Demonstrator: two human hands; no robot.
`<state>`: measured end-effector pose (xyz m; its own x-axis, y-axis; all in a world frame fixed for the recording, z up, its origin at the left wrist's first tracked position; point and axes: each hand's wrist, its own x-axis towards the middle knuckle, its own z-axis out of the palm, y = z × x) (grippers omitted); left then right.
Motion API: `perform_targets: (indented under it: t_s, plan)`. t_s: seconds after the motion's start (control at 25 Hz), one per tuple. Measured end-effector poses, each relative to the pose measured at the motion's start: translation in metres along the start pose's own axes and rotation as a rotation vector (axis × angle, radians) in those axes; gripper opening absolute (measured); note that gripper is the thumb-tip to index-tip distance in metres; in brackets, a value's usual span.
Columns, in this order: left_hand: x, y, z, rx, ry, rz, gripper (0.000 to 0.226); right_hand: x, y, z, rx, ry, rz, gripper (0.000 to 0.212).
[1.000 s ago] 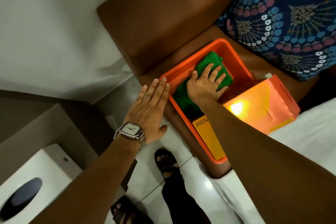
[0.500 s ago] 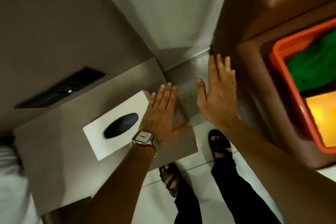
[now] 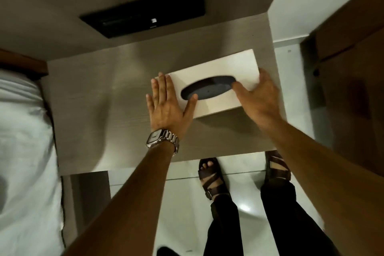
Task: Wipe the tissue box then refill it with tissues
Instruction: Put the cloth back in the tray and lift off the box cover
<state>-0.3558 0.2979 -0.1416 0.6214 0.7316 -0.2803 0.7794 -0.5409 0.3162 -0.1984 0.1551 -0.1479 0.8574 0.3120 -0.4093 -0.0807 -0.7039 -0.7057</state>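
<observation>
Tissue box (image 3: pixel 216 81), white, rigid, probably light and empty through its dark oval slot, lies flat on the bench (image 3: pixel 99 97); left hand (image 3: pixel 166 106) and right hand (image 3: pixel 259 97), each grip spread open, flank its short ends, the likeliest holds.

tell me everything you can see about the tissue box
The tissue box is a flat white rectangular box with a smooth matte look and a dark oval opening in its top; no tissue sticks out. It lies flat, turned at a slant, on the grey-brown table. The left hand lies open at its left end, the right hand at its right end.
</observation>
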Motion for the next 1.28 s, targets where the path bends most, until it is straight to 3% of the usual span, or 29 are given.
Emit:
perform_targets:
  t_s: [0.12,0.28,0.4,0.52,0.68,0.88,1.08,1.28]
  plan:
    - [0.0,-0.009,0.0,-0.235,0.003,-0.241,0.102,-0.002,-0.002,0.005,0.027,0.068,0.13,0.068]
    - [0.005,0.0,-0.006,-0.492,0.004,-0.626,0.07,0.004,-0.005,0.004,0.009,0.09,0.176,0.065]
    - [0.016,0.009,-0.012,-0.664,0.027,-0.837,0.066,0.011,-0.005,-0.001,-0.028,0.05,0.204,0.066]
    - [0.029,0.015,-0.02,-0.659,0.004,-0.828,0.05,0.019,-0.008,-0.007,-0.063,0.009,0.263,0.074]
    - [0.037,0.021,-0.027,-0.651,-0.038,-0.787,0.058,0.026,-0.018,-0.014,-0.059,-0.004,0.259,0.077]
    - [0.039,0.02,-0.031,-0.641,-0.071,-0.775,0.048,0.033,-0.029,-0.021,-0.061,-0.071,0.228,0.082]
    - [0.043,0.023,-0.037,-0.64,-0.06,-0.748,0.045,0.036,-0.023,-0.018,-0.071,-0.039,0.235,0.078]
    - [0.037,0.024,-0.04,-0.659,-0.067,-0.734,0.05,0.037,-0.025,-0.025,-0.036,-0.087,0.248,0.059]
